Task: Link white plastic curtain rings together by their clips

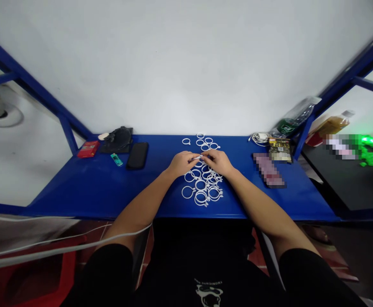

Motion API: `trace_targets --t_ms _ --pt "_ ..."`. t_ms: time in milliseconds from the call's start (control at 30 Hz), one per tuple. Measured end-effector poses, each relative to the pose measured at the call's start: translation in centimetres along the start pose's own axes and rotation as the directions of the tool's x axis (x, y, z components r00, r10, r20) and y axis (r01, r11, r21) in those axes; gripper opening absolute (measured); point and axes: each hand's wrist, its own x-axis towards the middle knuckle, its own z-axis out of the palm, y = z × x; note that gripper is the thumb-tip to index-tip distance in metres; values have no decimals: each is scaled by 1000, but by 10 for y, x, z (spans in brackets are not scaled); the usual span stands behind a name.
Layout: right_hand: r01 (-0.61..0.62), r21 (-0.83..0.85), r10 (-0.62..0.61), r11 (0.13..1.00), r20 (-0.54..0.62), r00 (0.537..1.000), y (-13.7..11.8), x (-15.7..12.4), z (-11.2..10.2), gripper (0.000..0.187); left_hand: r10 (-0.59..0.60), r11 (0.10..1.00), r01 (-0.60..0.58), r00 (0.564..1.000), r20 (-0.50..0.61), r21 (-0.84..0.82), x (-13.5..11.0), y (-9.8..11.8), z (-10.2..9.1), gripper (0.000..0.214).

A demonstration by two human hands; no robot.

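Observation:
My left hand point(182, 163) and my right hand point(220, 163) meet over the middle of the blue table point(87, 187). Both are closed, fingertips pinching a small white piece between them, which looks like one of the white curtain rings point(198, 157); the fingers hide most of it. Just below my hands lies a loose pile of the same white rings point(201, 185), each with a small tab on its rim, several overlapping. Beyond my fingers, a smaller group of rings point(208, 141) lies near the wall, with a single ring point(185, 141) to its left.
On the left are a black phone point(137, 156), a teal packet point(116, 160), a red box point(88, 149) and a crumpled black bag point(118, 139). Standing or lying right are a white cable point(259, 138), a snack pouch point(280, 150), a blurred pink item point(269, 169) and a tilted bottle point(295, 117).

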Motion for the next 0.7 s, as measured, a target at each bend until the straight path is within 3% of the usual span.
trace_targets --t_ms 100,400,600,700 --pt "-33 -6 33 999 -36 999 1 0 1 16 30 999 -30 1000 -4 -23 -1 0 2 21" --pt "-56 39 59 998 -71 996 0 -1 4 19 -33 988 26 998 -44 -150 -3 0 7 51" --pt "-3 64 6 998 -37 999 -3 -1 2 14 28 999 -30 998 -61 -38 -1 0 6 16" --pt "26 71 -23 997 -44 999 -5 -1 4 15 16 1000 -17 995 -98 -9 0 1 5 10"
